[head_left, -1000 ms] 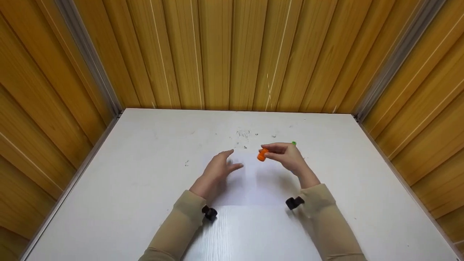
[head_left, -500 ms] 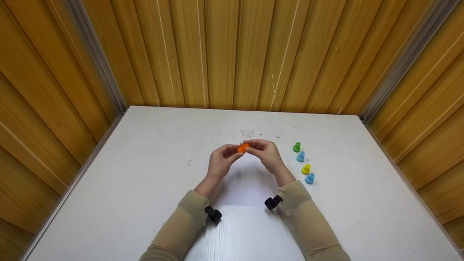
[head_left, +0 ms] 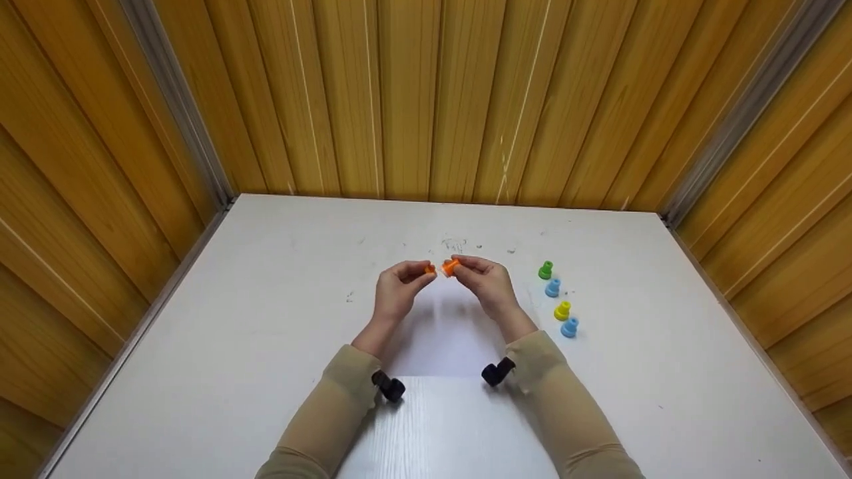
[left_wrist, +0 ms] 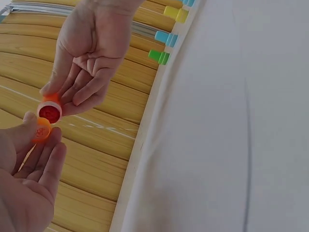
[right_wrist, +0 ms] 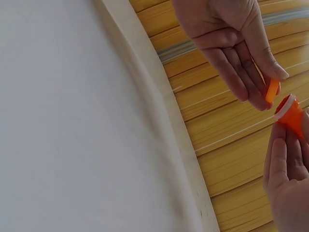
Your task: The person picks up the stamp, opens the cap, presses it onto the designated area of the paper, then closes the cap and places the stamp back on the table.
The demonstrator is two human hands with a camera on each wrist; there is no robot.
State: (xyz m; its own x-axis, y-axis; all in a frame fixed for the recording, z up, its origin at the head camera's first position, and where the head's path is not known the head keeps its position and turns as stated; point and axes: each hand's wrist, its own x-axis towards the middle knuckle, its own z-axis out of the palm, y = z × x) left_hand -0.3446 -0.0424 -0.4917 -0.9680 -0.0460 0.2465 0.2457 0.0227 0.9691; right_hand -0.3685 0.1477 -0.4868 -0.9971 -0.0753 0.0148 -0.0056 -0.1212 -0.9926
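Observation:
Above the table, my left hand pinches a small orange cap between thumb and fingers. Facing it, my right hand holds an orange toy stamp by its body. Cap and stamp are apart by a narrow gap in the head view. The left wrist view shows the stamp's round red face inside a pale rim, turned toward the cap. A faint design shows on the cap. Below both hands lies a white sheet of paper.
Right of the hands, a green stamp, a blue stamp, a yellow stamp and another blue one stand in a slanting row on the white table. Wood-patterned walls enclose the back and sides.
The right hand has brought the orange stamp left to the left hand, which has taken hold of its cap. The cap is now pulled off, and the hands have parted slightly.

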